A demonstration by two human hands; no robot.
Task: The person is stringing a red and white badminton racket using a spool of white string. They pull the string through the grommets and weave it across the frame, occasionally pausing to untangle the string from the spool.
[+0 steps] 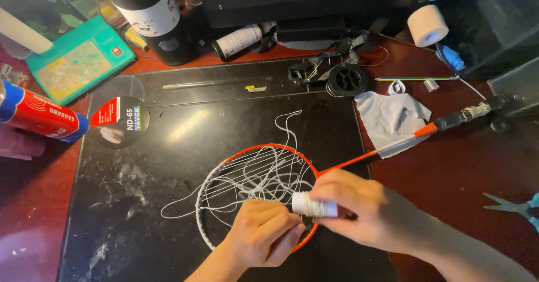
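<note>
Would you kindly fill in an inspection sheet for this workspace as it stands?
Surface: black mat, dusty white smears, on a reddish table.
Job's things: orange racket on the mat, loose white string tangled across its head; white spool.
Clutter: scissors, grey cloth, tape roll, round tin.
Grips: left hand pinching string; right hand holding the spool.
Cables: nothing seen.
Surroundings: black monitor base, dark bottle.

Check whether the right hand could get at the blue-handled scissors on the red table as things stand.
Probably yes: the scissors lie uncovered on the table to the right hand's outer side, but it holds a white spool.
</note>
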